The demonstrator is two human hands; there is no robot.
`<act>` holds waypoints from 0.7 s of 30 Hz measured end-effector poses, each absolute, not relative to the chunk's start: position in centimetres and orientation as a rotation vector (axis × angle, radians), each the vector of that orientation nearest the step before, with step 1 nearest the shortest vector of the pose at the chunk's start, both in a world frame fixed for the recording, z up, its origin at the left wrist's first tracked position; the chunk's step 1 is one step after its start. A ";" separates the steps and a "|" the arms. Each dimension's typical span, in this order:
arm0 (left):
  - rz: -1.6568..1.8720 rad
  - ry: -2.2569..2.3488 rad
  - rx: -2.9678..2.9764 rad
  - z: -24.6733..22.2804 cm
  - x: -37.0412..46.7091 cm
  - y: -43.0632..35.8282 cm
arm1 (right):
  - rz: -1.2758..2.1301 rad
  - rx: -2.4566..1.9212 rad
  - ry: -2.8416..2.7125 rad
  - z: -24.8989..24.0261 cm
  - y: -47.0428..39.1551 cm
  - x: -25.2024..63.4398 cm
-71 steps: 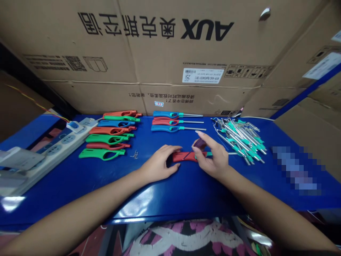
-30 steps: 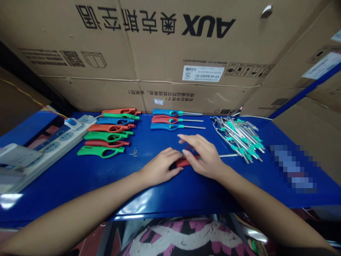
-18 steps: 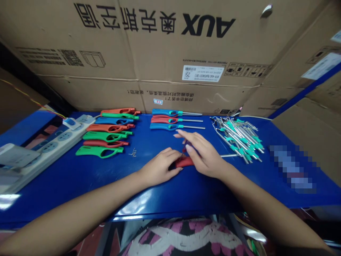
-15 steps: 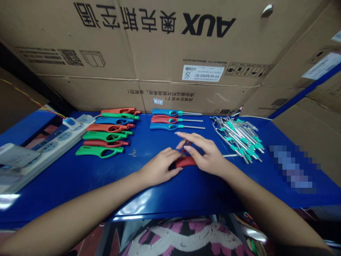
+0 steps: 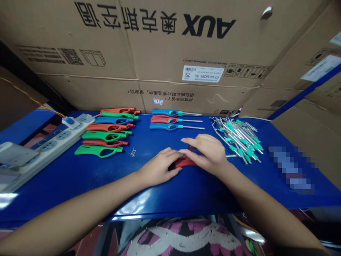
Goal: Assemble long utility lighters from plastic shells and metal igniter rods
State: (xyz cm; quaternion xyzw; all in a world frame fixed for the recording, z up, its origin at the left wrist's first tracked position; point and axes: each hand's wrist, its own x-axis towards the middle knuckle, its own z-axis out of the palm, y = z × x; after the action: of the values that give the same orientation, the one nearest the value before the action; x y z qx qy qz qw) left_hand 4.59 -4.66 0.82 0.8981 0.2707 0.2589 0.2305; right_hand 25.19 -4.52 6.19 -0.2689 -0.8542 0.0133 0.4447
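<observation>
On the blue table, a red lighter (image 5: 184, 162) lies beneath my two hands, its metal tube sticking out to the right. My left hand (image 5: 160, 167) grips its left end between thumb and fingers. Above it, my right hand (image 5: 206, 153) has its fingers bent round a small dark-handled screwdriver (image 5: 190, 148), mostly covered by the fingers; the thin shaft points down-left to the lighter. Small screws (image 5: 133, 152) lie left of my left hand. Behind the hands are three lighters (image 5: 166, 120) with metal tubes, blue and red.
Several coloured lighter shells (image 5: 106, 136) are stacked at the left, beside a white power strip (image 5: 50, 145). A pile of metal tubes with teal parts (image 5: 239, 137) lies at the right. A cardboard wall (image 5: 154, 71) stands behind. A blurred-out patch covers something at the far right.
My right hand has turned and its fingers have closed more around the screwdriver, hiding most of its handle. My left hand stays on the red lighter.
</observation>
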 end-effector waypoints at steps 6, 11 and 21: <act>0.706 0.754 2.476 0.9 4.6 -4.7 | 0.335 -0.707 -2.095 6.2 -4.8 25.1; 0.686 0.749 2.485 0.9 4.6 -4.6 | -0.059 -0.689 -2.170 6.1 -4.6 25.1; 0.698 0.753 2.469 0.7 4.6 -4.6 | -0.020 -0.657 -2.220 6.0 -4.6 24.9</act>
State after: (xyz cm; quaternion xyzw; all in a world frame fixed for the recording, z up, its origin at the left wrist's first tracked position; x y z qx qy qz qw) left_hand 4.63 -4.61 0.75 0.8983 0.2738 0.2540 0.2315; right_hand 24.86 -4.65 6.02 -0.2598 -0.8783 -0.0081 0.4013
